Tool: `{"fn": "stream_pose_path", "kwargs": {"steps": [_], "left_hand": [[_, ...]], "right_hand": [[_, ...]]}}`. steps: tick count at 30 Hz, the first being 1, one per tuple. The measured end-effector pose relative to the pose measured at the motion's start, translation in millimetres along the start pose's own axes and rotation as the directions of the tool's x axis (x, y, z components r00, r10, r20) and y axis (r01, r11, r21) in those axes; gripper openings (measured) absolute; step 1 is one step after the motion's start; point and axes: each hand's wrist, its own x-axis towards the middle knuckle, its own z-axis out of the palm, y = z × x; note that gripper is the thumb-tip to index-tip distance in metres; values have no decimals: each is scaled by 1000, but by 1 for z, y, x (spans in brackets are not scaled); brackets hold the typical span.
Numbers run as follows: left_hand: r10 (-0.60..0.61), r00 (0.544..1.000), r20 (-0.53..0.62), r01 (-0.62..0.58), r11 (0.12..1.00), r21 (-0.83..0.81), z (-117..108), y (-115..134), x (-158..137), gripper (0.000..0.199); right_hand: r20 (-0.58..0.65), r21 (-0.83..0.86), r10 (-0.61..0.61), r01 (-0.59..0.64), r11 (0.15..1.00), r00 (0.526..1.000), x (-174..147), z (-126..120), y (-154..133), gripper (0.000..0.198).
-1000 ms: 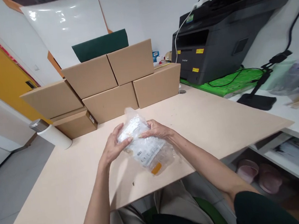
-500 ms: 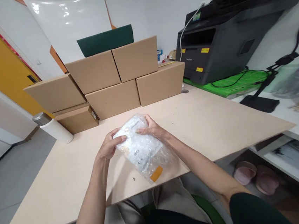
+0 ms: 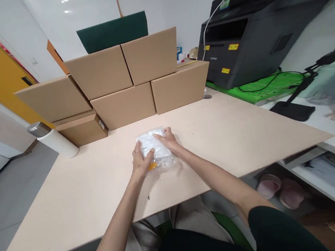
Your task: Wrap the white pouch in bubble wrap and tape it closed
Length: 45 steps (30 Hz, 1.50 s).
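Observation:
A white package in clear bubble wrap (image 3: 159, 152), with an orange patch near its lower edge, lies low at the middle of the wooden table (image 3: 230, 135). My left hand (image 3: 141, 159) grips its left side, thumb across the top and fingers along the edge. On the far right corner my right hand (image 3: 166, 138) holds it, thumb on the upper face and fingers at the side. Small dark print shows through the wrap. Whether the package rests fully on the table, I cannot tell.
Several cardboard boxes (image 3: 124, 106) are stacked along the back, with a dark green box (image 3: 114, 32) on top. At the left edge stands a white bottle with a metal cap (image 3: 58, 142). A dark printer (image 3: 237, 51) and a black stand (image 3: 293, 109) are on the right.
Both hands have carried the package away from me, toward the boxes, and laid it flatter. My left hand has slid down its left side. The head view has shifted slightly.

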Motion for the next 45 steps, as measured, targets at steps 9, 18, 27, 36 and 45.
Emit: {"fn": "stream_pose_path", "kwargs": {"steps": [9,18,27,36,45], "left_hand": [[424,868,259,-485,612,625,7,4,-13,48],[390,873,292,-470,518,715,17,11,-18,51],[373,880,294,-464,539,703,21,16,-16,50],[332,865,376,-502,577,644,15,9,-20,107],[474,869,144,-491,789,369,12,16,-33,41]], "right_hand": [[29,-81,-156,158,984,987,-9,-2,3,83],[76,-394,-185,200,897,980,-1,-1,3,63],[165,-513,-125,193,836,978,4,-9,0,65],[171,-131,-103,126,983,980,14,-23,6,61],[277,371,36,-141,918,960,23,-29,11,25]]}}
